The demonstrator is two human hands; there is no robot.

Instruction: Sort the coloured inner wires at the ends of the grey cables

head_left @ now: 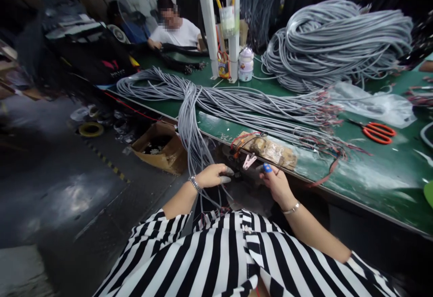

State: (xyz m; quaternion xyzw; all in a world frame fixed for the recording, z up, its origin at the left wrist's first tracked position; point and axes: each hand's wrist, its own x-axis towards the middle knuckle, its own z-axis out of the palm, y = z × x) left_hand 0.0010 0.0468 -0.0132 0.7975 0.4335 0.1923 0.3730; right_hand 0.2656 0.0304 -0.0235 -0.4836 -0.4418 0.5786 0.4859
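Note:
My left hand (214,176) is beside a bundle of grey cables (190,125) that hangs over the table edge toward my lap. Its thumb and fingers, with greyish coverings on the tips, point right and stand apart with nothing between them. My right hand (274,183) is raised at the table's front edge, its fingers pressed together and a blue covering (267,168) on one fingertip. Whatever it pinches is too small to make out. Between the hands, a pink clip (249,162) sits at the edge by a taped wooden block (274,151). More grey cables (237,103) lie along the green table.
Orange-handled scissors (378,132) and a clear plastic bag (375,103) lie to the right. A large grey cable coil (338,44) stands behind. A cardboard box (162,148) is on the floor at left. A person (176,30) in white sits across the table.

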